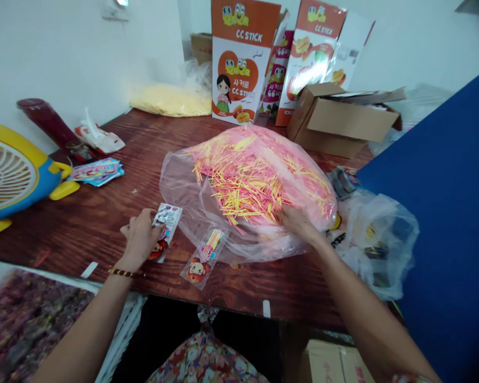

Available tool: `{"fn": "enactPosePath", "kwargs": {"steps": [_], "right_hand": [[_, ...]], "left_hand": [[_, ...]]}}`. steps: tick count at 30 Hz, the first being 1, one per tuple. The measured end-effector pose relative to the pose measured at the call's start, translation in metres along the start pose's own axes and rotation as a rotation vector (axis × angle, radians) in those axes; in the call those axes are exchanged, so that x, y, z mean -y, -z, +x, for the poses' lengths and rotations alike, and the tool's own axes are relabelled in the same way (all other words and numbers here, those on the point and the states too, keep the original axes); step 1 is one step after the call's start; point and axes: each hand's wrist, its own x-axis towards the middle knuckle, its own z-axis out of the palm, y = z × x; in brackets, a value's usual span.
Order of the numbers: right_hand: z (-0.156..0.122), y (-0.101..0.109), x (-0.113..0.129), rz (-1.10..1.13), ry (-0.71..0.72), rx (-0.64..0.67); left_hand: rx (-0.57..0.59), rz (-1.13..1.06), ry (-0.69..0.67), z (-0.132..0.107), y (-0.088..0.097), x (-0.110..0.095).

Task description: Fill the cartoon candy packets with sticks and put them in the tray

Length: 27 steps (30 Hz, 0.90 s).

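A large clear plastic bag (pixel 175 181) lies open on the table, heaped with thin pink and yellow sticks (pixel 243 197). My right hand (pixel 295 221) reaches in at the right side of its mouth, its fingertips hidden among the sticks. My left hand (pixel 140 234) rests on the table with bent fingers, the thumb over the left edge of a small printed packet (pixel 168 219). Between my hands lies another clear packet (pixel 201 260), printed with a red-haired cartoon figure, with several yellow and pink sticks showing inside it.
A yellow-and-blue fan (pixel 19 175), a stack of printed packets (pixel 96 171), a tissue pack (pixel 104 141) and a dark red bottle (pixel 48 122) stand left. Printed cartons (pixel 239 58) and an open cardboard box (pixel 335 122) are behind. A clear bag (pixel 383 234) sits right, beside a blue panel (pixel 443 186).
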Motion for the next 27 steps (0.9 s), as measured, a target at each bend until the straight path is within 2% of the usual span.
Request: {"fn": "enactPosePath", "kwargs": {"steps": [4,9,14,19,23,25,27], "right_hand": [[0.005,0.005,-0.004,0.053,-0.104,-0.045],[0.01,0.008,-0.005,0.315,-0.134,-0.206],[0.012,0.006,-0.005,0.362,-0.186,-0.219],[0.013,0.005,-0.004,0.576,-0.24,-0.16],[0.008,0.014,0.008,0.789,-0.106,-0.305],[0.002,0.016,0.027,0.984,0.001,-0.348],[-0.005,0.008,0.057,1.194,0.081,-0.289]], "left_hand": [[-0.067,0.031,-0.03,0.001,-0.004,0.009],[-0.149,0.087,-0.068,-0.001,-0.002,0.013],[-0.209,0.012,-0.094,0.001,-0.007,0.017],[-0.253,-0.16,-0.108,0.006,-0.018,0.03],[-0.255,-0.231,-0.074,0.005,-0.012,0.032],[-0.264,-0.261,-0.052,0.003,-0.006,0.028],[-0.299,-0.337,-0.038,0.002,0.001,0.023]]}}
